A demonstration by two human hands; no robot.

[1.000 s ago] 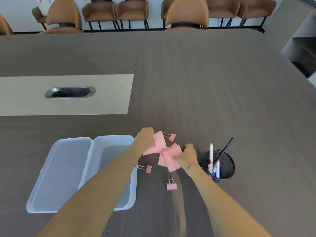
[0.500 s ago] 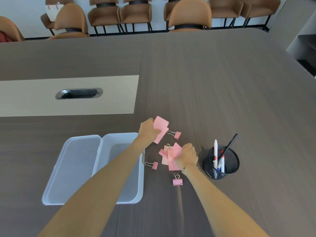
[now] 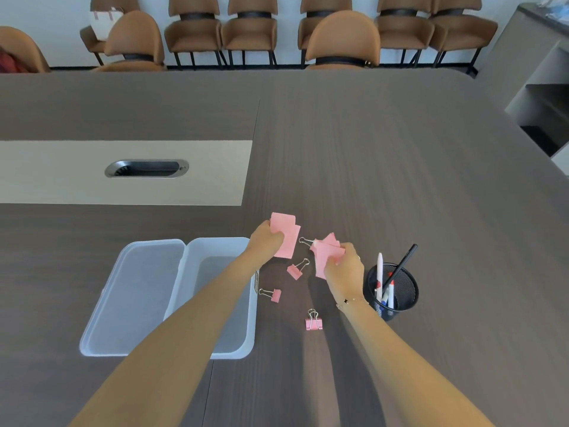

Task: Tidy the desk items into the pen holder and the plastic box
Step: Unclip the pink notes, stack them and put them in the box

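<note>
My left hand [image 3: 265, 238] grips a few pink sticky notes [image 3: 286, 234] just above the table, beside the far right corner of the open clear plastic box [image 3: 251, 328]. My right hand [image 3: 345, 268] holds another bunch of pink notes [image 3: 324, 252], lifted off the desk, left of the black mesh pen holder [image 3: 400, 298], which holds several pens. Pink binder clips lie loose: one [image 3: 295, 269] between my hands, one [image 3: 271, 294] by the box wall, one [image 3: 313, 321] nearer me. A further clip's wire handle [image 3: 305, 241] shows behind the right-hand notes.
The box's hinged lid [image 3: 135, 297] lies open flat to its left. A metal cable grommet [image 3: 146, 168] sits in a beige inset panel at the left. Brown chairs [image 3: 340, 41] line the far table edge. A shelf unit [image 3: 542, 97] stands at the right.
My right hand has lifted its bunch of pink notes off the desk, uncovering a binder clip beneath. My left hand has drawn its notes away from the pile, slightly up and left.
</note>
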